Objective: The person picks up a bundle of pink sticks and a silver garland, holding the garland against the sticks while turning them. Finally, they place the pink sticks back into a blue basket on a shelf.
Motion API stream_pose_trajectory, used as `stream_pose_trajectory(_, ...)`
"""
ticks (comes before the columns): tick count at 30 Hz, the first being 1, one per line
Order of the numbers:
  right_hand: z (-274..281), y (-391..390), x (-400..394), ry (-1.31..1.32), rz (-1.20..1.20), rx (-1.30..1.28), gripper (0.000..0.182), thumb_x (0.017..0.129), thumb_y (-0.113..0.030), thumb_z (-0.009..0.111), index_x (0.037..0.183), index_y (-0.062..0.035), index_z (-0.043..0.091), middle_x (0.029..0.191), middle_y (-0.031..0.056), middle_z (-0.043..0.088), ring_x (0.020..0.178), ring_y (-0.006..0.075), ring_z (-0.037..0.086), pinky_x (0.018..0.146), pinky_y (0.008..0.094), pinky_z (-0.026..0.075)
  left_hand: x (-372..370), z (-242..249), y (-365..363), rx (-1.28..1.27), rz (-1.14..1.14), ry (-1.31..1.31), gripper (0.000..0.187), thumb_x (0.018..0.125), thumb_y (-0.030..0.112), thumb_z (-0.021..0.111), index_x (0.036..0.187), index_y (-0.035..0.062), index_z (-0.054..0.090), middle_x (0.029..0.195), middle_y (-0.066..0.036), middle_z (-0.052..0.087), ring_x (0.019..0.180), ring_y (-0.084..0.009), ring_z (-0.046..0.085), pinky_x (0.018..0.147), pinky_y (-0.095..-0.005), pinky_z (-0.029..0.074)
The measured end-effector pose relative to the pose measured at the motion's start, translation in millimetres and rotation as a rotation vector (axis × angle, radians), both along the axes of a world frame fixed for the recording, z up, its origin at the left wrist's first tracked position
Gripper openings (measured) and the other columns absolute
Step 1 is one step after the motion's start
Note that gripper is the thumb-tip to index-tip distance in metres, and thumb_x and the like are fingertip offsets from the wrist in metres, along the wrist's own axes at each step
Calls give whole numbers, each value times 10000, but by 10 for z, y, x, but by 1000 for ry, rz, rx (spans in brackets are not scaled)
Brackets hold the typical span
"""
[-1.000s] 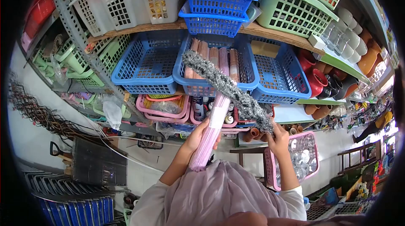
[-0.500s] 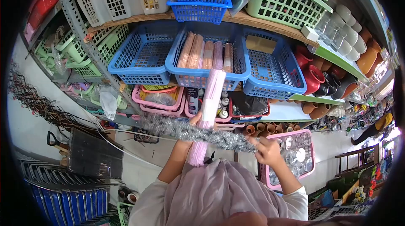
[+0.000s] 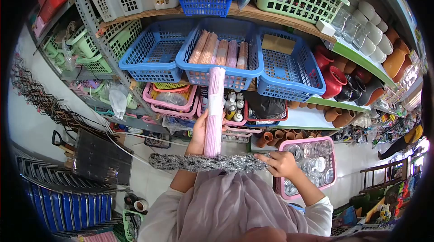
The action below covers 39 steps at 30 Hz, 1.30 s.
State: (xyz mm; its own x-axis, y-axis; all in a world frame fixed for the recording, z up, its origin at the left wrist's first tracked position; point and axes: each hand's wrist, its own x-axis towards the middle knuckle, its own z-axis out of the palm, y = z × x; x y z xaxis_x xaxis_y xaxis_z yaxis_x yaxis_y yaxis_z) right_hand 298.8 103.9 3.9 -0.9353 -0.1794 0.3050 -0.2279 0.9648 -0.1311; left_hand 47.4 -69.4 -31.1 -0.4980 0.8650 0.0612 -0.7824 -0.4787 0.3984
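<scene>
My left hand [image 3: 198,131] is closed around a long lilac-pink bundle [image 3: 214,129] of thin strands with a pale label band. The bundle stands nearly upright in front of my chest, its top end just below the rim of the middle blue basket [image 3: 217,72]. My right hand [image 3: 282,164] pinches the right end of a glittery silver tinsel-like bundle [image 3: 203,163]. This silver piece lies level across my body, passing over the lower end of the lilac-pink bundle and over my left forearm. Several similar peach and pink bundles [image 3: 209,50] lie in the middle basket.
Blue baskets stand left [image 3: 151,68] and right [image 3: 289,81] of the middle one. On the floor at my right sits a pink basket [image 3: 335,165] of glassware. Red and black pots [image 3: 332,81] line the right shelf. Stacked blue chairs [image 3: 68,206] are at lower left.
The lilac-pink bundle has come more upright and shifted slightly left. The silver bundle has dropped and levelled out from a blurred slant, with my right hand still on its end.
</scene>
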Motion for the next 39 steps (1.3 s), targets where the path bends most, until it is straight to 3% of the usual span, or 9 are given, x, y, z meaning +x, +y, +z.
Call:
stream_pose_trajectory(4,-105,51,-7,18,-167,-117,695,631,-169,631,1310,-265,515,599,30,444,498,220,516,420,346,420,-11,-55,-10,6,-62,-33,462,964,369,386,1242,5,441,978,-111,540,841,-188,517,681,-328,462)
stream_pose_trajectory(7,-192,9,2,23,-167,-175,713,617,-175,645,1313,-256,511,606,38,454,502,236,515,429,354,421,-1,-124,-8,67,-148,-73,457,966,355,378,1253,4,436,968,-104,520,843,-179,495,669,-322,450)
stream_pose_trajectory(11,-99,-80,71,-58,-61,-135,667,593,-121,614,1253,-206,564,601,52,460,518,245,516,453,373,424,68,-144,-62,-37,0,-85,453,969,355,369,1235,-4,446,963,-100,517,805,-177,476,668,-308,434)
stream_pose_trajectory(17,-124,-235,-151,-1,-60,-141,652,613,-131,615,1258,-210,559,602,42,458,512,236,521,450,363,426,100,-371,-7,16,-122,-125,500,967,360,381,1284,-25,409,985,-106,519,831,-186,483,694,-311,434)
stream_pose_trajectory(26,-183,-547,-550,23,-11,-180,650,615,-158,636,1258,-199,555,627,53,481,545,243,547,485,369,455,113,-499,16,-13,-246,-208,484,966,387,390,1188,-35,475,971,-127,561,843,-219,544,688,-342,491)
stream_pose_trajectory(30,-211,-365,-743,89,-183,-187,591,660,-160,646,1245,-178,565,690,85,558,597,266,583,517,390,470,1,-734,-92,-20,-271,-154,502,948,414,400,1172,-22,513,1006,-147,607,878,-252,592,731,-398,534)
stream_pose_trajectory(34,-65,-196,-995,85,-534,-253,509,769,-168,650,1265,-130,542,847,167,639,655,325,617,570,394,483,36,-458,-308,-81,-286,-72,497,927,371,393,1232,-10,491,1086,-174,605,927,-286,614,708,-426,543)
stream_pose_trajectory(35,-79,-197,-1066,212,-541,-263,511,769,-164,649,1267,-128,540,800,159,629,648,329,611,568,396,476,22,-427,-355,-74,-300,-74,497,927,357,387,1248,-9,483,1100,-180,602,958,-297,614,710,-433,542)
stream_pose_trajectory(39,-149,-413,-1116,136,-516,-304,521,766,-166,649,1269,-97,534,781,162,624,646,337,609,574,412,475,-108,-348,-654,-128,-296,-131,520,934,391,394,1273,3,470,1119,-187,598,1042,-311,587,736,-448,535)
